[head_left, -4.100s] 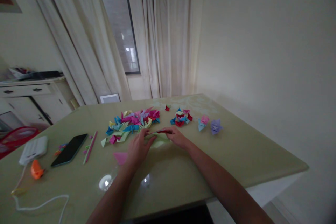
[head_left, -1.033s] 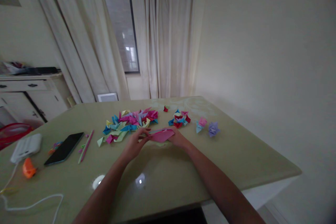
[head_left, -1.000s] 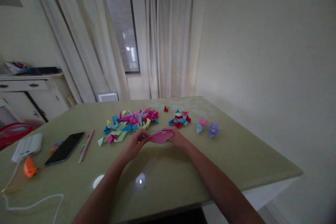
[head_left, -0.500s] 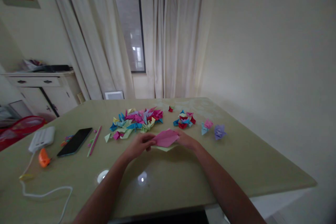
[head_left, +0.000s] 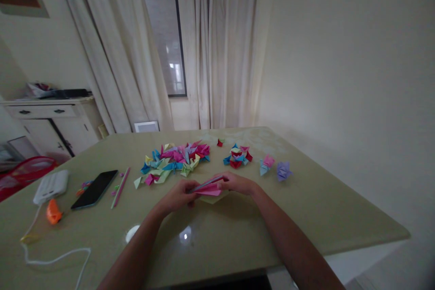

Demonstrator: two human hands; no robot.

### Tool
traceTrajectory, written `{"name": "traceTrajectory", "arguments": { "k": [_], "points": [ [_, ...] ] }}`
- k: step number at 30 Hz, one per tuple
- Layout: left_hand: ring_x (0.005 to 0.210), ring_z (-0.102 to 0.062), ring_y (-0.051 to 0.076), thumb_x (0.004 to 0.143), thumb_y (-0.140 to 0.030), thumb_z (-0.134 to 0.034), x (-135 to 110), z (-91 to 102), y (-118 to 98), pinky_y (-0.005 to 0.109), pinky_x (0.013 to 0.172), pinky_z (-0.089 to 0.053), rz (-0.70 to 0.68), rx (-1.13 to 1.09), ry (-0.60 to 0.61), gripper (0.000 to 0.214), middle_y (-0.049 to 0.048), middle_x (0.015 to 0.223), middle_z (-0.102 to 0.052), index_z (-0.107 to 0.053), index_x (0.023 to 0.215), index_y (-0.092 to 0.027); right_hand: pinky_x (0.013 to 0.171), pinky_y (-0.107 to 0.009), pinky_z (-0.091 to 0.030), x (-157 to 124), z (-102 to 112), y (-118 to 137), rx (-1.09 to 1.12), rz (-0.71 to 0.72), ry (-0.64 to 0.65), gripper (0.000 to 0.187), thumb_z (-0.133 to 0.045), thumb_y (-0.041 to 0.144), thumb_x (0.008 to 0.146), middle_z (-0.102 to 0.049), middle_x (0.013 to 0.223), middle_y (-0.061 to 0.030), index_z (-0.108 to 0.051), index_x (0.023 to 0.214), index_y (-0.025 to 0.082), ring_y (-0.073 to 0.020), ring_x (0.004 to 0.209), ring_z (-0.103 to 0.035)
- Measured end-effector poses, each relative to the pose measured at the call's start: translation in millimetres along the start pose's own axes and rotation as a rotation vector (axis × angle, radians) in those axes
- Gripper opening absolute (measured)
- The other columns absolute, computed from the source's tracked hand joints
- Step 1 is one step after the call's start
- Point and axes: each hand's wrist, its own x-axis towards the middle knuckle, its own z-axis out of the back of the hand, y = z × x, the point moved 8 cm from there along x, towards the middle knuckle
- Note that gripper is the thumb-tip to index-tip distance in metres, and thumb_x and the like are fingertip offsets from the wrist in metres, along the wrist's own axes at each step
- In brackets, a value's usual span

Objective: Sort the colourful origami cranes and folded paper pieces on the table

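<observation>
Between my two hands is a stack of coloured paper sheets. A pink sheet (head_left: 210, 190) shows in it, with a greyish-purple layer above and a pale yellow-green sheet (head_left: 213, 199) below. My left hand (head_left: 181, 195) pinches the stack's left end. At the right end, my right hand (head_left: 234, 182) grips it with the fingers bent over the top. Just beyond the hands lies a heap of folded paper pieces (head_left: 176, 158) in many colours. A smaller cluster of folded pieces (head_left: 237, 156) sits to its right, then a pink-and-blue piece (head_left: 266, 165) and a purple one (head_left: 283, 171).
On the left of the greenish table (head_left: 326, 204) lie a black phone (head_left: 95, 189), a pink-and-green stick (head_left: 120, 188), an orange object (head_left: 53, 211) and a white power bank (head_left: 50, 186) with a white cable (head_left: 54, 260). A small red folded piece (head_left: 220, 143) sits farther back.
The paper stack has tilted from showing its broad pink face to nearly edge-on, with a greyish-purple layer now on top. My right fingers have come over the front of it.
</observation>
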Motion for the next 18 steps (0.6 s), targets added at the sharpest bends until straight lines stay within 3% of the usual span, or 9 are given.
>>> {"name": "traceTrajectory", "arguments": {
  "k": [4, 9, 13, 16, 18],
  "points": [
    [0.055, -0.06, 0.012, 0.081, -0.044, -0.069, 0.0, 0.5, -0.4, 0.024, 0.055, -0.049, 0.035, -0.059, -0.012, 0.035, -0.0027, 0.065, -0.062, -0.073, 0.098, -0.013, 0.062, -0.022, -0.042, 0.2, 2.4, 1.5, 0.03, 0.005, -0.015, 0.086, -0.072, 0.085, 0.071, -0.067, 0.087, -0.0018, -0.075, 0.12, 0.015, -0.0133, 0.071, -0.052],
    [0.063, -0.066, 0.015, 0.083, -0.051, -0.072, -1.1, -1.1, -2.8, 0.026, 0.063, -0.053, 0.037, -0.104, -0.029, 0.043, 0.0009, 0.072, -0.068, -0.073, 0.104, -0.013, 0.075, -0.028, -0.047, 3.9, 6.5, 0.4, -0.045, 0.015, -0.079, 0.082, -0.067, 0.087, 0.074, -0.069, 0.087, -0.0035, -0.077, 0.109, 0.013, -0.0187, 0.08, -0.059],
    [0.065, -0.067, 0.015, 0.08, -0.057, -0.076, -2.6, -1.9, -1.3, 0.026, 0.063, -0.054, 0.075, -0.152, -0.052, 0.05, 0.0014, 0.074, -0.069, -0.073, 0.103, -0.013, 0.09, -0.033, -0.048, 1.5, 6.1, 10.5, 0.04, 0.076, -0.088, 0.085, -0.074, 0.084, 0.07, -0.073, 0.109, -0.0075, -0.074, 0.121, 0.017, -0.025, 0.099, -0.065],
    [0.064, -0.067, 0.015, 0.077, -0.059, -0.077, -3.2, -1.3, -0.4, 0.026, 0.062, -0.053, 0.095, -0.181, -0.07, 0.052, 0.0027, 0.077, -0.071, -0.073, 0.101, -0.013, 0.084, -0.031, -0.049, 2.3, 10.6, 7.7, 0.01, 0.057, -0.154, 0.077, -0.083, 0.072, 0.069, -0.074, 0.105, -0.0051, -0.073, 0.123, 0.018, -0.0226, 0.092, -0.065],
    [0.063, -0.066, 0.014, 0.077, -0.06, -0.078, -3.7, -0.9, -1.5, 0.025, 0.061, -0.053, 0.094, -0.201, -0.083, 0.053, 0.0025, 0.077, -0.072, -0.073, 0.102, -0.013, 0.072, -0.027, -0.046, 4.9, 16.5, 3.3, -0.057, 0.064, -0.238, 0.071, -0.078, 0.074, 0.073, -0.072, 0.09, -0.0029, -0.076, 0.113, 0.015, -0.0182, 0.078, -0.061]
  ]
}}
